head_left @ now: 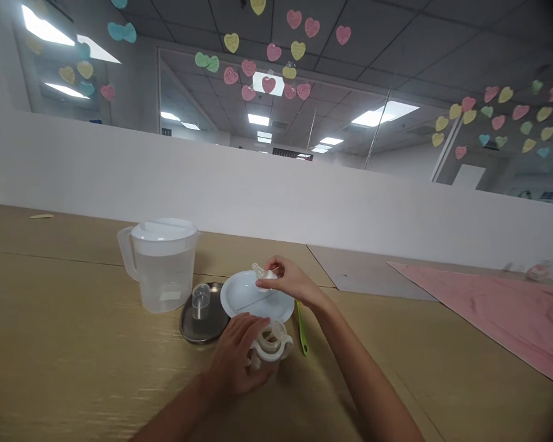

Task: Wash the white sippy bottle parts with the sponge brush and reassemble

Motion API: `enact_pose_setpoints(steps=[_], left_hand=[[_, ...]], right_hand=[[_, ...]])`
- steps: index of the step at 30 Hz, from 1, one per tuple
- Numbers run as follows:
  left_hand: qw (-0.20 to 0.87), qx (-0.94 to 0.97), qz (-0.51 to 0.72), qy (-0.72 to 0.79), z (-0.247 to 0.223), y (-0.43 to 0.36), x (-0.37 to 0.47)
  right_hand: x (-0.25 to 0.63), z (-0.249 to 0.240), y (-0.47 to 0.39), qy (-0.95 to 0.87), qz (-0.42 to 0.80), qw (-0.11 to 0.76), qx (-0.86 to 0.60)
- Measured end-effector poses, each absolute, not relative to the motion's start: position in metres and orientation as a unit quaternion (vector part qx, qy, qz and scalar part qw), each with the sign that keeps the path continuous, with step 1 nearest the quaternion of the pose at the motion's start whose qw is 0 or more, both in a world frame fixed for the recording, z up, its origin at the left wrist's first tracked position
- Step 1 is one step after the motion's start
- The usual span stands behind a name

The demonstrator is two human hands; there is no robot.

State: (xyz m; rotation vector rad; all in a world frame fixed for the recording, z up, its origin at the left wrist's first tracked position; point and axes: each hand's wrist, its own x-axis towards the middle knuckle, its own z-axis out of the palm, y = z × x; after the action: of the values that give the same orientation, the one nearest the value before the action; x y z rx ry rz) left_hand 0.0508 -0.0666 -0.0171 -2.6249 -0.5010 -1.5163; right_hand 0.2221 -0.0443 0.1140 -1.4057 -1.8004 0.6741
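Observation:
My left hand point(239, 356) is wrapped round the side of an open baby bottle point(271, 347) with white handles, low in the middle of the view. Its round mouth faces up. Above the white bowl point(233, 298), my right hand point(283, 279) pinches a bottle nipple with a white collar point(264, 279). A clear dome cap point(201, 301) stands on an oval metal tray point(191, 325) left of the bowl. Right of the bottle lies a green-handled utensil point(303, 331), its upper end partly hidden by the bowl and my right arm.
A lidded clear pitcher point(166, 270) holding liquid stands behind the tray on the left. A pink cloth point(498, 307) covers the table's right side, next to a grey mat point(364, 273). A white partition point(258, 196) runs along the back.

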Motion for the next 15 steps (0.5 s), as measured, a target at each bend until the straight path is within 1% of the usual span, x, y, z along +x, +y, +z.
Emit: enact_pose_setpoints(steps=[2,4,6,8,15], left_hand=[[0.053,-0.849,-0.493,-0.181,-0.017,-0.067,0.053],[0.06,-0.841,-0.504,-0.186,-0.017,-0.066,0.053],[0.067,-0.835,-0.513,-0.186,-0.017,-0.064,0.052],[0.077,-0.83,-0.519,-0.188,-0.017,-0.062,0.05],[0.078,-0.843,-0.502,-0.175,-0.011,-0.057,0.046]], right_hand=[[0.224,0.121,-0.052,-0.718,0.317,0.354,-0.509],[0.226,0.13,-0.061,-0.749,0.35,0.303,-0.474],[0.225,0.138,-0.07,-0.782,0.35,0.242,-0.455],[0.225,0.144,-0.076,-0.803,0.332,0.204,-0.451],[0.231,0.145,-0.073,-0.825,0.315,0.139,-0.449]])
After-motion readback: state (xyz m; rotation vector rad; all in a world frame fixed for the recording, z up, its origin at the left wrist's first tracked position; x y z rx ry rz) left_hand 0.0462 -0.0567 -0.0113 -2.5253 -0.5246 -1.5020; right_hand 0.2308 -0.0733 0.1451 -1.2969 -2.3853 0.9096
